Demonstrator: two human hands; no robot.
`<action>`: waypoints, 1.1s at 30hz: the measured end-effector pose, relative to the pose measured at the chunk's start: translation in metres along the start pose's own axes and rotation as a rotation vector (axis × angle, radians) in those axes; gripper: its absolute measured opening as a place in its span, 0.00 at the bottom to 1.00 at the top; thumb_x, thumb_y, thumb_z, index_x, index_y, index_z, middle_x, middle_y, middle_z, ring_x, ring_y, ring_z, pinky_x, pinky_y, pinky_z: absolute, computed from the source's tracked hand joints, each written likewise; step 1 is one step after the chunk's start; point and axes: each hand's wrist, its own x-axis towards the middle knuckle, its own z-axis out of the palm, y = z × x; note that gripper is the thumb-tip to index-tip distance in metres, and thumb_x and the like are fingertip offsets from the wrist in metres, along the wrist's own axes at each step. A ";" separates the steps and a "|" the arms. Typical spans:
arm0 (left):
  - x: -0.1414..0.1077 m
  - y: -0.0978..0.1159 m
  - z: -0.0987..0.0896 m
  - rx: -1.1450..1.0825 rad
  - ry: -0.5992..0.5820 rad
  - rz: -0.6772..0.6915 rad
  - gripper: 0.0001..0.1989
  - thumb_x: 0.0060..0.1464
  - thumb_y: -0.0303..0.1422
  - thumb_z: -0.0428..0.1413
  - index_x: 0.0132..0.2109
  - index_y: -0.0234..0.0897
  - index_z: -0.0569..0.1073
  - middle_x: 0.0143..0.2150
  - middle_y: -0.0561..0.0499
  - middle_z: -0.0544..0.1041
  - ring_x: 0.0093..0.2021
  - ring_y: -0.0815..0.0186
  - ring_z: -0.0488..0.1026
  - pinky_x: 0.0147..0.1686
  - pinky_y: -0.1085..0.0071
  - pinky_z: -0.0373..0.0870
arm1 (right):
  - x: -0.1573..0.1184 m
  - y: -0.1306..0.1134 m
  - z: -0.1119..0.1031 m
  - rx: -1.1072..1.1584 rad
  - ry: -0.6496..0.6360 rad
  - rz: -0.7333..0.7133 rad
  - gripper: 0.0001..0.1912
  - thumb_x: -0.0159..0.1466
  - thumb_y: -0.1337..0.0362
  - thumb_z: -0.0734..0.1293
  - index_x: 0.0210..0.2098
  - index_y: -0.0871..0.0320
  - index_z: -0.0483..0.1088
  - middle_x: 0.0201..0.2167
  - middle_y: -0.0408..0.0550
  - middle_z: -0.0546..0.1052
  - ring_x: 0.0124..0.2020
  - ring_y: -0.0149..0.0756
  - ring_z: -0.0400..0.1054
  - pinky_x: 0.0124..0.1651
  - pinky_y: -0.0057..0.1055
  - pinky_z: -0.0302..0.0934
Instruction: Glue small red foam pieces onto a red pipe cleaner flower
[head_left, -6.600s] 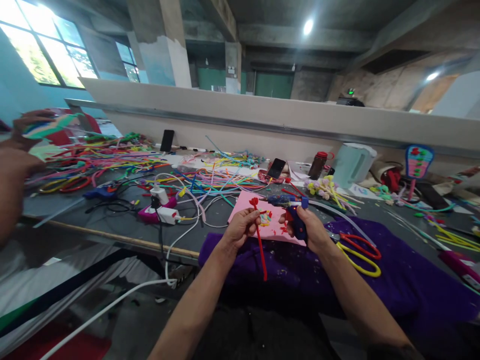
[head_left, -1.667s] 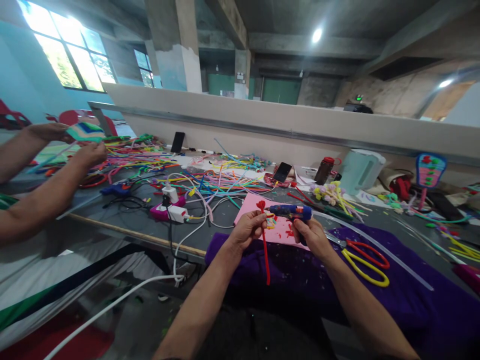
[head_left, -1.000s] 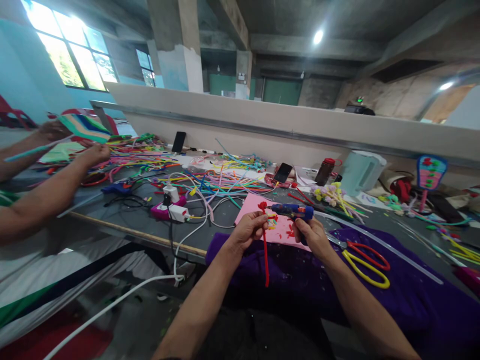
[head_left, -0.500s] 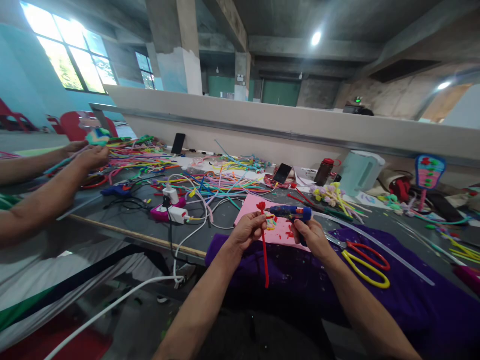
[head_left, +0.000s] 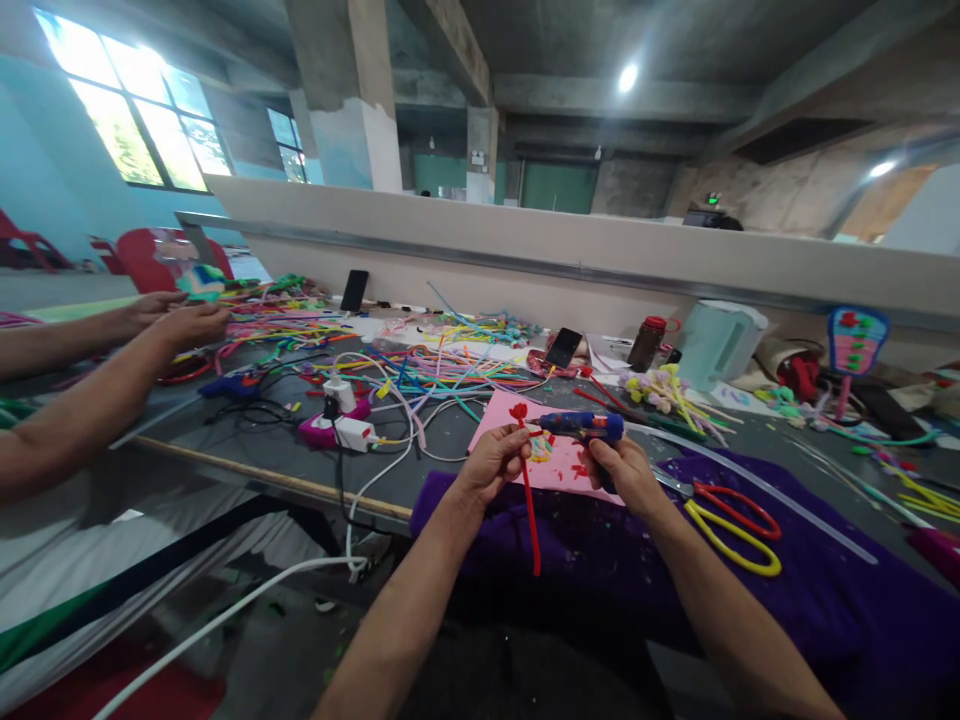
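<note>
Between the fingertips of my left hand (head_left: 496, 462) is a red pipe cleaner (head_left: 532, 520), its stem hanging down and a small red bunched head showing above the fingers. My right hand (head_left: 624, 468) is wrapped around the handle of a blue hot glue gun (head_left: 576, 426). The gun's nozzle points left, close to the fingers of my left hand; whether it touches the pipe cleaner I cannot tell. Under both hands lies a pink sheet (head_left: 495, 415) with small red pieces (head_left: 579, 470) on it.
Scissors (head_left: 731, 525) with red and yellow handles lie on purple cloth (head_left: 825, 620) at right. A power strip (head_left: 337, 428) with cables sits left, beside many pipe cleaners (head_left: 465, 368). A co-worker's hands (head_left: 187, 318) work at far left. A teal jug (head_left: 720, 345) stands behind.
The pipe cleaner's head has tilted slightly left in my left hand. My right hand keeps the glue gun almost still. The co-worker's hands have shifted a little.
</note>
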 end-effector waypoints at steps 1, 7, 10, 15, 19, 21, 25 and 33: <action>0.000 0.000 0.000 0.001 -0.004 -0.002 0.15 0.41 0.38 0.60 0.30 0.33 0.65 0.19 0.58 0.68 0.10 0.83 0.53 0.09 0.82 0.42 | 0.000 0.001 -0.001 0.002 0.009 -0.004 0.21 0.59 0.50 0.57 0.20 0.59 0.63 0.14 0.43 0.66 0.16 0.28 0.59 0.21 0.26 0.56; 0.000 0.000 -0.001 -0.012 -0.052 -0.018 0.14 0.41 0.37 0.60 0.30 0.32 0.65 0.18 0.57 0.68 0.09 0.82 0.53 0.09 0.82 0.42 | 0.000 0.009 -0.001 0.047 0.022 0.014 0.22 0.60 0.50 0.57 0.20 0.60 0.63 0.14 0.43 0.67 0.16 0.28 0.60 0.22 0.26 0.55; -0.001 0.000 -0.001 -0.026 -0.077 -0.022 0.13 0.43 0.36 0.59 0.29 0.32 0.65 0.18 0.57 0.68 0.09 0.82 0.53 0.09 0.82 0.42 | -0.001 0.009 0.000 0.054 0.025 0.004 0.21 0.60 0.51 0.57 0.20 0.60 0.64 0.14 0.43 0.67 0.16 0.28 0.60 0.22 0.26 0.54; -0.001 0.000 -0.001 -0.034 -0.080 -0.012 0.12 0.44 0.35 0.59 0.29 0.32 0.66 0.18 0.56 0.69 0.09 0.83 0.52 0.09 0.82 0.41 | -0.002 0.009 0.000 -0.046 0.011 -0.048 0.24 0.62 0.52 0.56 0.16 0.59 0.63 0.13 0.43 0.66 0.17 0.28 0.60 0.25 0.27 0.54; -0.001 0.000 -0.001 -0.026 -0.066 -0.011 0.12 0.44 0.35 0.59 0.28 0.32 0.65 0.18 0.56 0.69 0.09 0.83 0.52 0.09 0.82 0.40 | -0.001 0.009 0.000 -0.093 0.015 -0.069 0.25 0.62 0.51 0.55 0.16 0.59 0.63 0.13 0.44 0.67 0.18 0.29 0.60 0.27 0.27 0.54; -0.001 0.000 -0.001 -0.026 -0.051 -0.013 0.12 0.43 0.35 0.59 0.28 0.32 0.65 0.18 0.57 0.69 0.09 0.82 0.53 0.09 0.82 0.41 | -0.001 0.010 0.000 -0.107 0.026 -0.067 0.26 0.62 0.51 0.54 0.15 0.59 0.64 0.13 0.45 0.67 0.19 0.29 0.61 0.27 0.27 0.54; -0.002 0.001 0.001 -0.002 -0.040 -0.012 0.13 0.42 0.36 0.60 0.27 0.32 0.64 0.18 0.57 0.69 0.09 0.82 0.53 0.09 0.82 0.41 | 0.000 0.011 -0.001 -0.130 0.037 -0.053 0.27 0.62 0.50 0.54 0.15 0.60 0.64 0.13 0.45 0.68 0.19 0.30 0.61 0.28 0.27 0.55; -0.003 0.001 0.002 0.028 -0.040 -0.022 0.14 0.42 0.38 0.60 0.29 0.32 0.65 0.18 0.57 0.69 0.09 0.82 0.53 0.09 0.81 0.42 | 0.001 0.015 0.000 -0.181 0.027 -0.054 0.26 0.62 0.50 0.54 0.15 0.59 0.64 0.13 0.45 0.68 0.19 0.30 0.62 0.27 0.27 0.55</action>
